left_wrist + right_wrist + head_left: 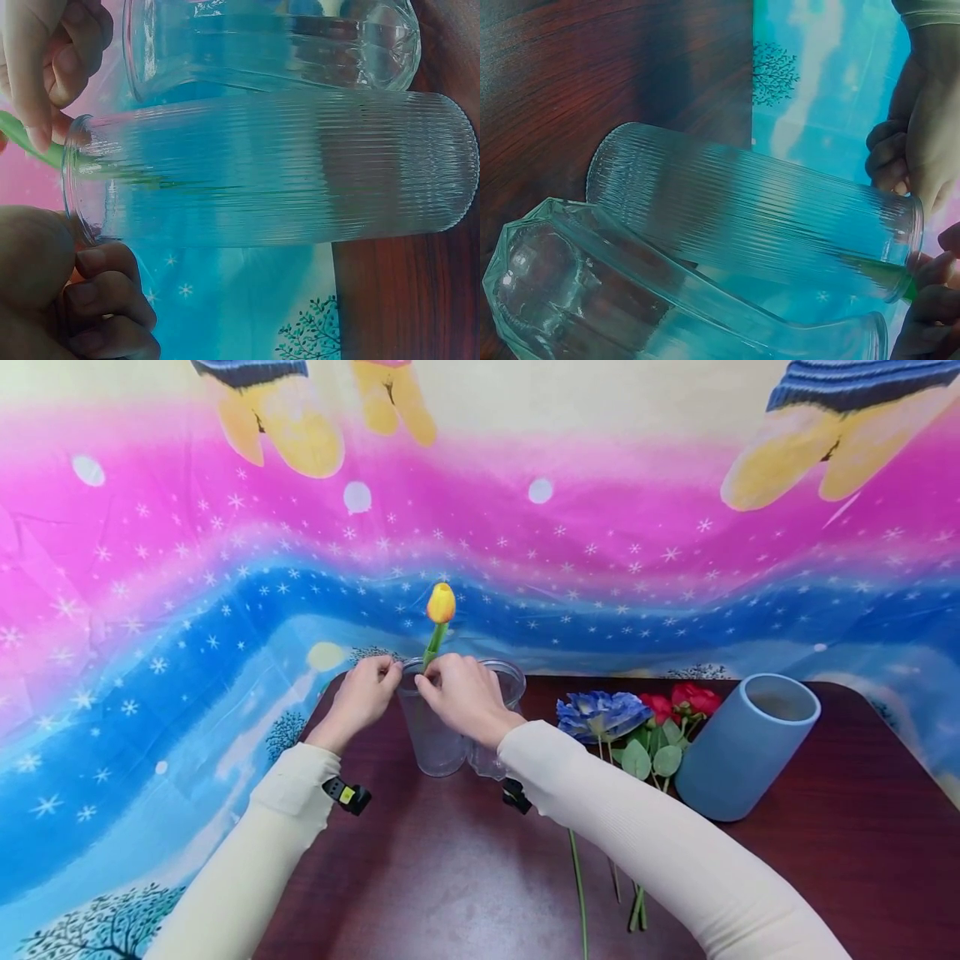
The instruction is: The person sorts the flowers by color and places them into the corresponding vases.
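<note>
A yellow-orange tulip (pixel 441 603) stands with its bloom above a ribbed clear glass vase (pixel 277 169). Its green stem (pixel 37 150) passes over the rim, and the lower end shows through the glass inside. My right hand (pixel 465 695) pinches this stem right at the mouth of the vase. On the opposite side, my left hand (pixel 365 695) grips the vase's rim between thumb and curled fingers. The ribbed vase is upright on the table. Close beside it, partly behind my right hand in the head view, is a second clear glass vase (pixel 622 277) with a faceted base.
To the right on the dark wooden table (pixel 450 877) lie a blue flower (pixel 602 716) and red flowers (pixel 693 697) with green leaves and long stems. A blue-grey vase (pixel 742 760) stands beside them. Behind the table hangs a colourful printed cloth (pixel 480 535).
</note>
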`<action>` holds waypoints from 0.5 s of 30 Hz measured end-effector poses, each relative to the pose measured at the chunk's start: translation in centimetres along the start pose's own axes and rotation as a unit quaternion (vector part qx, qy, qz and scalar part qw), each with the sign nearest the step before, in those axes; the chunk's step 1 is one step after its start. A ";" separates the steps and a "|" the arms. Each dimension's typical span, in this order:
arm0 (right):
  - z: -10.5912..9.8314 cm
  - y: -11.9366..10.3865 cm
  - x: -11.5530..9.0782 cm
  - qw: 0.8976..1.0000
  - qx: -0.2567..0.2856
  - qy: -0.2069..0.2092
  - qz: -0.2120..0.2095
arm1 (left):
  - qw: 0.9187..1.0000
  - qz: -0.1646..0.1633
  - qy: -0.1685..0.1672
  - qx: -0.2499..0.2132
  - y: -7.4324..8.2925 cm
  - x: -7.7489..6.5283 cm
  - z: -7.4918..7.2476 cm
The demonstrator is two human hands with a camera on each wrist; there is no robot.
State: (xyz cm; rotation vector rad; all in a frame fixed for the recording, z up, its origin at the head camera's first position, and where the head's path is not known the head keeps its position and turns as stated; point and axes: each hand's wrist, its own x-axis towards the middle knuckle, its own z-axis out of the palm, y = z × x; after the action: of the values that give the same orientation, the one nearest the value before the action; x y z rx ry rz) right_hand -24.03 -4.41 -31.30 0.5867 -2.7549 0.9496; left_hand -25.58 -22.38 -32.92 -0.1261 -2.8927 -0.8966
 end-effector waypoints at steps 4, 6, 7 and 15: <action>-0.2 0.1 -0.1 1.000 0.007 0.002 0.002 | 1.000 -0.002 -0.002 -0.001 0.1 0.1 0.1; -0.3 0.1 -0.1 1.000 0.011 0.004 -0.001 | 1.000 -0.003 -0.003 -0.003 0.0 0.1 0.1; -0.4 0.1 -0.2 1.000 0.012 0.005 -0.002 | 1.000 -0.004 -0.004 -0.005 0.0 0.1 0.1; -0.8 0.2 -0.5 1.000 0.019 0.009 -0.007 | 1.000 -0.003 -0.004 -0.007 -0.2 0.0 0.1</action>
State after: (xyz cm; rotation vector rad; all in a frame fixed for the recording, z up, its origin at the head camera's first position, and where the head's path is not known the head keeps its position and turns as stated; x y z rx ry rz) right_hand -23.60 -3.64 -30.94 0.5989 -2.7190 1.0021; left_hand -25.65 -22.45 -33.10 -0.1223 -2.8966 -0.9183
